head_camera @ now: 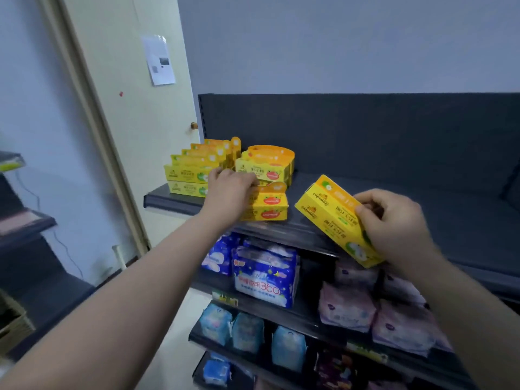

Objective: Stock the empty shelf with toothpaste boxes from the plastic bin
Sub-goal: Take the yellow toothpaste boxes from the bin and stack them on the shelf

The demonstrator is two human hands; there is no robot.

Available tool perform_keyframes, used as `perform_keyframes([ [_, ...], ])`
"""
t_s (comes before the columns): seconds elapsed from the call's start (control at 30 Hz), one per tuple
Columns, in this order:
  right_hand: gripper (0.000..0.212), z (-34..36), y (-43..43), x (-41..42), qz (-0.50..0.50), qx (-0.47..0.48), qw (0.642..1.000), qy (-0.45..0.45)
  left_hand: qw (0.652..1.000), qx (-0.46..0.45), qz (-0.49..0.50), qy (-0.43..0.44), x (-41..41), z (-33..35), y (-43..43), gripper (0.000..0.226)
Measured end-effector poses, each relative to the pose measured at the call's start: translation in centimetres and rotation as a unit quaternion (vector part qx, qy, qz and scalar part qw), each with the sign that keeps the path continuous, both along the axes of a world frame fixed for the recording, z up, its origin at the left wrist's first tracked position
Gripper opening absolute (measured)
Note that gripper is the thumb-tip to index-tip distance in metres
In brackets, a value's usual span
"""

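Where visible, fingers round toothpaste boxes

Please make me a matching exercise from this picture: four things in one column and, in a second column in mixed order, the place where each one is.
Column A
1. left hand
2. right hand
3. blue pack marked 360
4. paper sheet

Column B
a. stuck on the door
b. gripping a tilted yellow box
c. one level under the top shelf
d. on the two stacked boxes with red circles

Pairs: 1-d, 2-b, 3-c, 4-a
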State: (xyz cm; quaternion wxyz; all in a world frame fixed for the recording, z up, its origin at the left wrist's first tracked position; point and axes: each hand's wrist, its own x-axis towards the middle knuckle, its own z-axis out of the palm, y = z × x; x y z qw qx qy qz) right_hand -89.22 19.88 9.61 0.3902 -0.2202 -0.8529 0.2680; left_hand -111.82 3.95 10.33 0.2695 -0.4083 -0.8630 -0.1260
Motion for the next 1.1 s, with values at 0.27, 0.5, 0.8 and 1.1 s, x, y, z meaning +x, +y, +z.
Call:
perform_keyframes([
  [0.27,0.023,0.9,4.2,-7.5,0.033,-0.001,0.999,-0.009,0.997,-0.071,0.001,0.010,-6.8,-0.2,5.6,0.036],
  [0.5,0.022,1.4,3.6,-12.0,0.064,0.020,0.997,-0.046,0.996,0.065,-0.046,-0.047,-8.1,-0.4,3.9,0.035],
  [0.8,0.021,5.4,-3.0,-21.2,0.104,0.087,0.988,-0.069,0.893,0.213,-0.229,-0.324,-12.3,2.1,-3.8,0.029],
  [1.1,0.024,4.9,-9.0,-28.7,0.129,0.076,0.985,-0.080,0.851,0.199,-0.272,-0.403,-21.7,1.4,-12.2,0.033],
])
